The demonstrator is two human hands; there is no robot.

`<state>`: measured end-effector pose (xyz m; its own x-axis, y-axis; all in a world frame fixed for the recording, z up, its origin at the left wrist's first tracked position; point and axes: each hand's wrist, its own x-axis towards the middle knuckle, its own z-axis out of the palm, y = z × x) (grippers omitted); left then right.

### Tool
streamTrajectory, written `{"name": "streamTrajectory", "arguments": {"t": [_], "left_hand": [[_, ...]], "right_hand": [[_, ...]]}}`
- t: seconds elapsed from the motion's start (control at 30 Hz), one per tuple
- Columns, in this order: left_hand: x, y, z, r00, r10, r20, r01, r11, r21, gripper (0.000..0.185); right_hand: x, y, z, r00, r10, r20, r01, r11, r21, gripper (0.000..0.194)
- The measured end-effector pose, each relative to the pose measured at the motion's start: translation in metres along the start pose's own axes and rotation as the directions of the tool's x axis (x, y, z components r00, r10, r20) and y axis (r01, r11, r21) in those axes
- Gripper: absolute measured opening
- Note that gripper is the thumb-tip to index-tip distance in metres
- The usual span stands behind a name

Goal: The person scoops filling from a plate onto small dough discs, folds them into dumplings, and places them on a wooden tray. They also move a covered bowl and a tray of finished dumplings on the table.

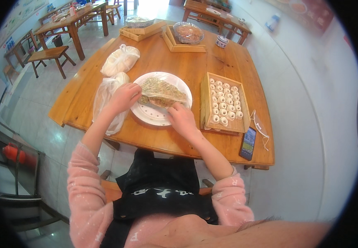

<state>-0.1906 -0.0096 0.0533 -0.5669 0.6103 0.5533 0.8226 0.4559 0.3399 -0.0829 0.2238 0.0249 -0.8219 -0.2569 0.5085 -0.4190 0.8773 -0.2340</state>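
A round white plate (pixel 152 117) holds a mound of greenish-brown filling (pixel 166 90) with clear plastic film (pixel 160 93) lying over it. My left hand (pixel 126 96) is at the plate's left rim, its fingers pinched on the film's edge. At the plate's lower right, my right hand (pixel 181 117) has its fingers bent down at the film's near edge; whether they grip it cannot be made out. Left of the plate lie two plastic bags of pale dough, the upper one (pixel 120 60) tied, the lower one (pixel 112 93) partly behind my left forearm.
On the wooden table (pixel 154 139), a wooden tray (pixel 245 108) of wrapped dumplings (pixel 224 100) stands at right. Near it lie a smartphone (pixel 248 144) and a clear mask with straps (pixel 259 124). Wooden trays (pixel 186 48), a film-covered bowl (pixel 188 32) and a lidded pot (pixel 221 41) are at the far end.
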Motion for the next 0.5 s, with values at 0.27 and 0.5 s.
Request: {"name": "streamTrajectory", "arguments": {"t": [0.27,0.5], "left_hand": [[-0.023,0.012,-0.012,0.999,0.032,0.018,-0.031,0.999,-0.044,0.007],[-0.031,0.017,-0.015,0.999,0.023,0.028,-0.021,0.997,-0.072,0.008]], "right_hand": [[-0.006,0.006,0.003,0.989,0.087,-0.121,-0.099,0.99,-0.099,0.013],[-0.007,0.019,-0.006,0.947,0.192,-0.258,-0.226,0.968,-0.107,0.025]]}}
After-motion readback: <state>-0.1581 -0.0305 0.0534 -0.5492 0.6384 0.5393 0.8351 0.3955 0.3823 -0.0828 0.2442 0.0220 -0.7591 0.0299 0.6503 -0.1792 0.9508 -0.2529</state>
